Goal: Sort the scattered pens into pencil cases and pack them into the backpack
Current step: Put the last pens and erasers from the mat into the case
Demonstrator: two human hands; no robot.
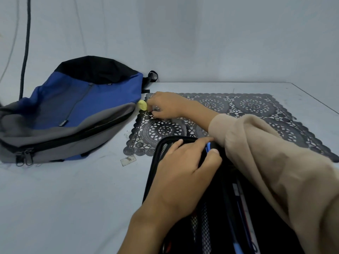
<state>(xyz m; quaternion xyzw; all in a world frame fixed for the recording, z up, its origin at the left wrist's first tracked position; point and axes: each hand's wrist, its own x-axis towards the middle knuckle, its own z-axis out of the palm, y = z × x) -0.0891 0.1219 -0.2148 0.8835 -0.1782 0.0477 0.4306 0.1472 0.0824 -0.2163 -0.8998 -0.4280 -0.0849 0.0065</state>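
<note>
A black pencil case (211, 226) lies open at the near edge, its mesh pocket and several pens showing inside. My left hand (185, 173) rests on the case's top edge, thumb and fingers pinching a small blue item (208, 149) there. My right hand (166, 105) reaches across to the far left corner of the black lace mat (256, 109) and pinches a small yellow object (142, 105). The blue, grey and black backpack (73, 110) lies on its side at the left, zipped closed.
The white table (64, 198) meets a white backdrop at the rear. A small clear scrap (128, 160) lies beside the mat's near left corner. A dark cable (26, 43) hangs down behind the backpack.
</note>
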